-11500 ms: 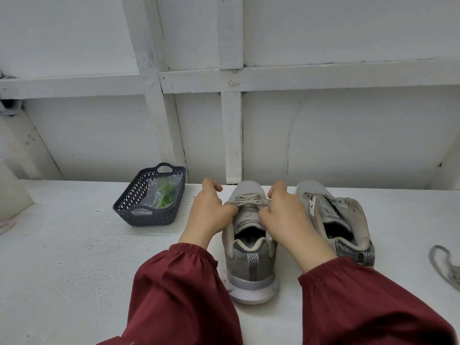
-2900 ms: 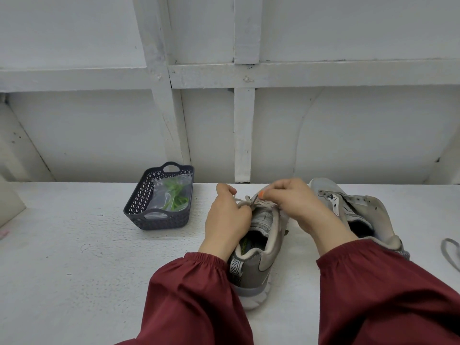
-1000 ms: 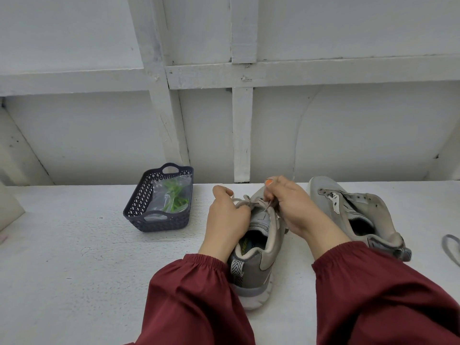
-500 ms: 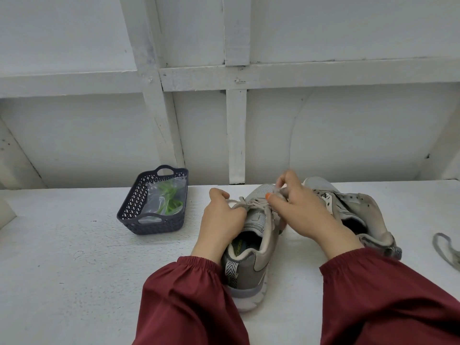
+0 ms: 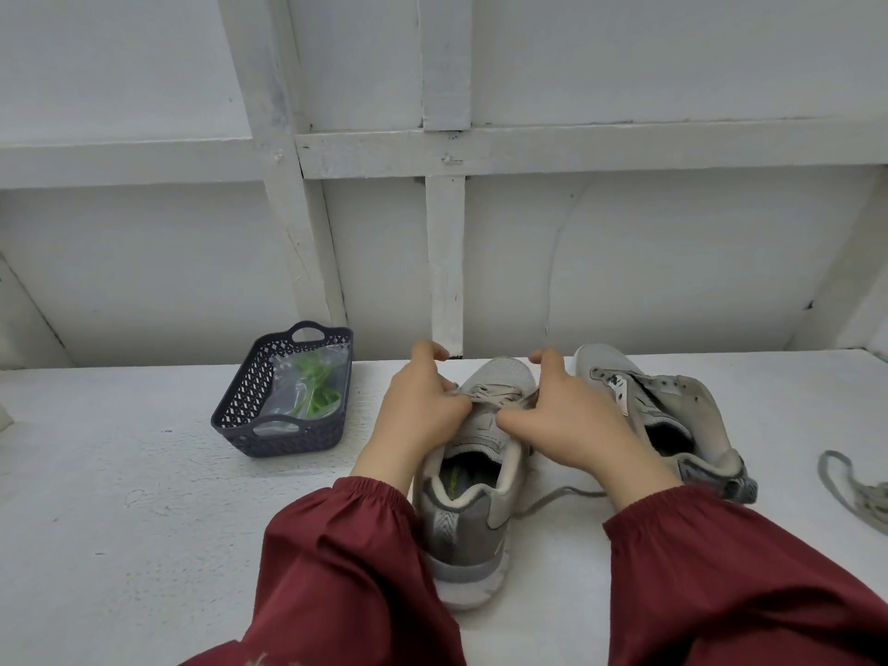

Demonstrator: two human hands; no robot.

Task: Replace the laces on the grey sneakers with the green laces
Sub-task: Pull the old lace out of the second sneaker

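A grey sneaker (image 5: 473, 516) stands heel toward me on the white table, its grey lace (image 5: 495, 394) still threaded near the toe. My left hand (image 5: 423, 415) pinches that lace at the sneaker's left side. My right hand (image 5: 562, 425) pinches it from the right. A loose end of the lace (image 5: 562, 495) trails on the table under my right wrist. The second grey sneaker (image 5: 668, 415) lies to the right with no lace in it. Green laces (image 5: 314, 394) sit in a clear bag inside the dark basket (image 5: 250, 401) at left.
A removed grey lace (image 5: 855, 492) lies at the table's right edge. A white panelled wall with wooden battens (image 5: 444, 262) rises directly behind the sneakers. My red sleeves (image 5: 346, 569) cover the near part of the table.
My right hand has come down from the far side of the lacing to the middle of the tongue. The sneaker has turned straighter, and a lace end now lies loose on the table.
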